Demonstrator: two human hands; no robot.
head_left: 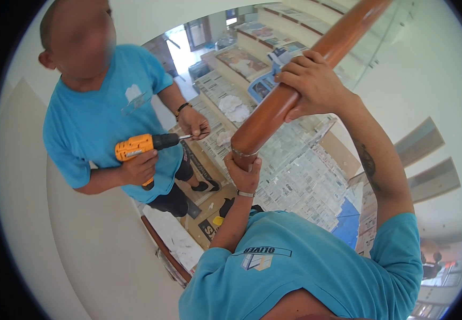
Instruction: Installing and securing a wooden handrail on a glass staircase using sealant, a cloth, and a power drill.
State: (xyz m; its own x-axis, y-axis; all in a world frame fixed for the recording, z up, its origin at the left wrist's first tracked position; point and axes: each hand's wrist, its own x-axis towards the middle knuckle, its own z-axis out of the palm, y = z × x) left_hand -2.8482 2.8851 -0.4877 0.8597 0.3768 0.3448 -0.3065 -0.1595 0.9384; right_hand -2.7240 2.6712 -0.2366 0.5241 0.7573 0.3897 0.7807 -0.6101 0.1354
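A thick, round, polished wooden handrail [265, 118] slants from the upper right down to the middle of the view. My right hand [312, 82] is wrapped over it from the right, partway up. At its lower end, my left hand [243, 173] grips from below, thumb up along the side, beside a thin pale ring around the wood. What lies under my left palm is hidden. To my left, a co-worker in a blue T-shirt holds an orange and black cordless drill [138, 146], with the other hand's fingers at the tip of its bit [188, 136].
Stairs [257, 40] covered with printed paper rise behind the handrail, beside a glass panel [369, 58]. Newspaper [305, 181] and cardboard [201, 210] cover the floor, with a blue sheet [348, 221] at the right. Another wooden rail piece [164, 248] lies by the left wall.
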